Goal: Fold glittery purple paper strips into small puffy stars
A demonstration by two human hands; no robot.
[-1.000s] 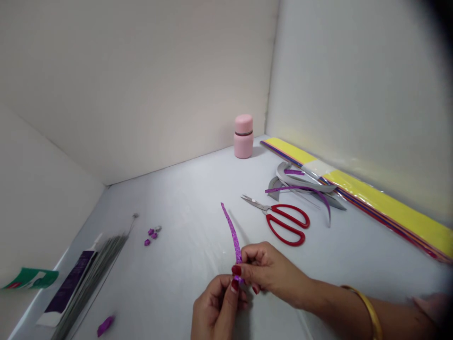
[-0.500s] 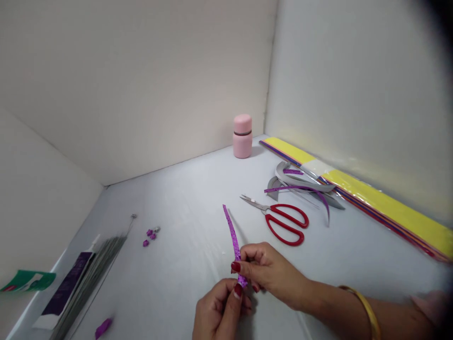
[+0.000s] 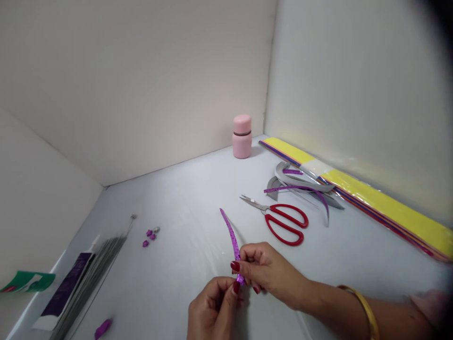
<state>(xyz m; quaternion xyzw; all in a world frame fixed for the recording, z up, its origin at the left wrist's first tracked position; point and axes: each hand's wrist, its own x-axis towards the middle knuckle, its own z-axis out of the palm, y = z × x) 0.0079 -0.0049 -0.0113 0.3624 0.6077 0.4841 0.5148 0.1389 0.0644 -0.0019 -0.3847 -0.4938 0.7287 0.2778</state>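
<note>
A glittery purple paper strip (image 3: 230, 231) rises from between my hands, its free end pointing away from me and leaning left. At its near end the strip is folded into a small knot-like shape. My right hand (image 3: 267, 269) pinches the strip between thumb and fingers just above that fold. My left hand (image 3: 215, 304) is closed on the folded end, thumb pressed against it. Beyond my right hand lie red-handled scissors (image 3: 283, 219), blades pointing left. Several small purple folded stars (image 3: 150, 234) sit on the table to the left, with a silvery one beside them.
A pink flask (image 3: 242, 137) stands near the back corner. Grey and purple strips (image 3: 300, 182) lie beside a long pack of yellow and coloured paper (image 3: 354, 189) on the right. At left are a bundle of thin wires (image 3: 95, 278), a purple-and-white tube (image 3: 67, 285) and a purple scrap (image 3: 103, 328).
My left hand has shifted slightly left, exposing more of the folded end. The strip's free tip has dipped a little lower and to the left. My right hand stays almost in place.
</note>
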